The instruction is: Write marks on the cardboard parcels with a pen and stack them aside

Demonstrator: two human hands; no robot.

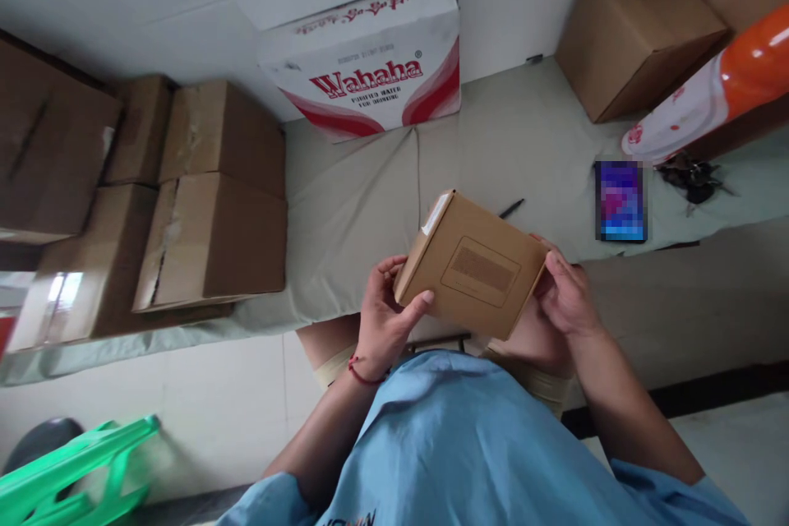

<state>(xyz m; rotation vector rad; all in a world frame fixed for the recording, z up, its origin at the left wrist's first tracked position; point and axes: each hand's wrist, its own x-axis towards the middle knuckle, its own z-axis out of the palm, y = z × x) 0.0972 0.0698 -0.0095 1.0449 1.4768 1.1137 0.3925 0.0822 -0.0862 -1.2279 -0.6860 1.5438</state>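
A small flat brown cardboard box (473, 263) with a printed label panel on its face and a white sticker at one corner is held in front of me, above my lap. My left hand (385, 320) grips its left edge, thumb on the face; a red string circles that wrist. My right hand (565, 296) holds the right edge, fingers curled around it. The box is tilted, and both hands are closed on it.
A cloth-covered bench (370, 205) lies ahead. On it stand stacked brown cartons (209, 197) at left, a white and red Wahaha carton (370, 57), a brown carton (634, 33) at right, a pen (511, 208), keys (694, 177) and an orange-white bottle (708, 94). A green stool (74, 468) stands lower left.
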